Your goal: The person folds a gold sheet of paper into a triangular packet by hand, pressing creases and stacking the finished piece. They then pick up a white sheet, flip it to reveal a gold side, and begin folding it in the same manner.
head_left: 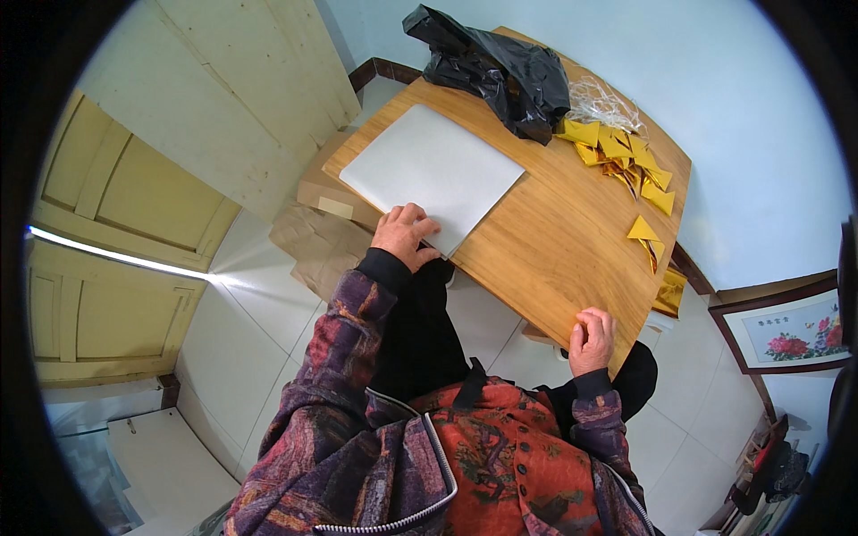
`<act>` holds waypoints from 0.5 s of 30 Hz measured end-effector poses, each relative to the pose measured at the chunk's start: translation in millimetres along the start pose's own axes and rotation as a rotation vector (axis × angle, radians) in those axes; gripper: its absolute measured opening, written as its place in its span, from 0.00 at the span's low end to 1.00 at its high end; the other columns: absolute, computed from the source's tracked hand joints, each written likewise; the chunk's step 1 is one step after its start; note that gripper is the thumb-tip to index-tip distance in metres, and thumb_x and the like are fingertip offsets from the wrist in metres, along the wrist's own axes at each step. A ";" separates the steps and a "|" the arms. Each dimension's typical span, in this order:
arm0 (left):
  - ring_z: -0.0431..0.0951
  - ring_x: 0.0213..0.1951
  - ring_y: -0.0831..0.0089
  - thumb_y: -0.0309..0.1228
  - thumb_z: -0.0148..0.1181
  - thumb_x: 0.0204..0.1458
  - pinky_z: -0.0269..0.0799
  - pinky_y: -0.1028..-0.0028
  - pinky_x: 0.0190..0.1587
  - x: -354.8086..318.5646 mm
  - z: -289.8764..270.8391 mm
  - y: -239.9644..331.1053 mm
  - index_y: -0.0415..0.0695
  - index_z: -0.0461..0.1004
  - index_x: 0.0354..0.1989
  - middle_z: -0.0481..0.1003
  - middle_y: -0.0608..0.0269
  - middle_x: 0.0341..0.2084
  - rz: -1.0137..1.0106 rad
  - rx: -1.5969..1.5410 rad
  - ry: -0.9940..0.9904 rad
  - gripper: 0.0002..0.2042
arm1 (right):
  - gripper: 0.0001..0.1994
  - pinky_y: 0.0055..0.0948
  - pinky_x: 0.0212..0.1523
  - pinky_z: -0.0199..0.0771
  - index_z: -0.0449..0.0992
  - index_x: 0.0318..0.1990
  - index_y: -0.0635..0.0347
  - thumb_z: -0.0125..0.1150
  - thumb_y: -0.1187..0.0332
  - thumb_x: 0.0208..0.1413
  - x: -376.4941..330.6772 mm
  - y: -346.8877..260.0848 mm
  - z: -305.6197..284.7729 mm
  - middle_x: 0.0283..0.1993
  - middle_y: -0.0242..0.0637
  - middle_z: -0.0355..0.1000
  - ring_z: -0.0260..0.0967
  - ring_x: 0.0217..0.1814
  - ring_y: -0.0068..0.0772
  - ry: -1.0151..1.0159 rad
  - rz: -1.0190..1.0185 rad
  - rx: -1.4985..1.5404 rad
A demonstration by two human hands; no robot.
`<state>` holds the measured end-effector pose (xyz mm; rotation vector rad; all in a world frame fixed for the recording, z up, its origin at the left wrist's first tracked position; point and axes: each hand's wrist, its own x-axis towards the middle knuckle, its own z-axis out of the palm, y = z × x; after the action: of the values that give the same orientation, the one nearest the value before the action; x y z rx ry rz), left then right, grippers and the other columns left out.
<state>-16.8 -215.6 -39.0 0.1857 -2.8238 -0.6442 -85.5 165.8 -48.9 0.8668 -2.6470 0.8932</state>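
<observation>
The left hand [404, 234] lies palm down, fingers spread, on the near corner of a stack of white sheets [432, 170], seemingly pinning it so it cannot slide on the wooden counter [554, 232]. The right hand [592, 340], at about four o'clock from the left, curls loosely over the counter's near edge, gripping nothing. At one o'clock from the stack lies a heap of folded gold paper pieces [621, 154], with one piece [646, 235] apart nearer the right hand. At twelve o'clock, a crumpled black plastic bag [500, 67]; its contents are hidden.
</observation>
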 end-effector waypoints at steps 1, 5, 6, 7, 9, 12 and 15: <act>0.69 0.50 0.56 0.32 0.72 0.37 0.67 0.59 0.54 0.5 -0.8 -0.6 0.52 0.78 0.41 0.70 0.60 0.43 0.004 -0.003 -0.005 0.18 | 0.10 0.43 0.48 0.67 0.72 0.39 0.59 0.57 0.79 0.47 -0.1 -0.1 -0.2 0.44 0.41 0.70 0.65 0.47 0.48 -0.001 -0.003 -0.003; 0.70 0.49 0.57 0.31 0.71 0.39 0.68 0.60 0.52 3.6 -2.3 -5.4 0.51 0.79 0.40 0.71 0.60 0.42 0.011 -0.035 -0.012 0.16 | 0.11 0.43 0.48 0.67 0.72 0.39 0.59 0.57 0.79 0.47 -0.2 0.0 -0.4 0.44 0.40 0.70 0.65 0.47 0.48 0.001 -0.008 -0.002; 0.70 0.48 0.57 0.31 0.71 0.39 0.69 0.61 0.51 4.1 -1.9 -6.8 0.51 0.80 0.39 0.71 0.60 0.41 0.015 -0.052 -0.004 0.15 | 0.11 0.43 0.48 0.67 0.72 0.39 0.59 0.57 0.79 0.47 -0.1 0.2 -0.3 0.44 0.40 0.70 0.65 0.47 0.48 0.002 -0.011 -0.001; 0.71 0.47 0.57 0.31 0.70 0.40 0.69 0.61 0.51 4.5 -0.8 -7.9 0.50 0.80 0.37 0.72 0.61 0.40 0.002 -0.065 0.009 0.13 | 0.11 0.43 0.48 0.67 0.72 0.39 0.59 0.57 0.79 0.46 0.0 0.5 -0.1 0.44 0.40 0.70 0.65 0.47 0.48 0.004 -0.013 -0.001; 0.72 0.44 0.58 0.30 0.70 0.41 0.70 0.63 0.49 6.5 2.5 -9.6 0.50 0.82 0.34 0.73 0.61 0.38 -0.015 -0.105 0.046 0.10 | 0.11 0.43 0.48 0.67 0.72 0.39 0.59 0.57 0.79 0.46 0.4 0.9 0.2 0.44 0.40 0.70 0.65 0.47 0.48 0.011 -0.022 -0.005; 0.72 0.44 0.63 0.31 0.67 0.44 0.68 0.64 0.49 10.3 10.1 -9.9 0.50 0.83 0.31 0.74 0.66 0.35 -0.117 -0.119 0.077 0.05 | 0.10 0.44 0.48 0.67 0.72 0.38 0.59 0.58 0.79 0.46 0.8 1.0 0.3 0.44 0.40 0.70 0.65 0.47 0.49 0.017 -0.032 -0.012; 0.73 0.40 0.64 0.30 0.67 0.43 0.69 0.65 0.47 14.3 16.4 -10.7 0.48 0.83 0.29 0.75 0.67 0.30 -0.182 -0.142 0.163 0.04 | 0.10 0.44 0.48 0.67 0.72 0.38 0.58 0.57 0.79 0.46 0.4 -0.2 -0.4 0.43 0.40 0.70 0.65 0.47 0.49 0.015 -0.021 -0.005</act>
<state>-34.0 -220.9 -55.2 0.4524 -2.6137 -0.8249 -85.7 165.8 -48.4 0.8822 -2.6212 0.8844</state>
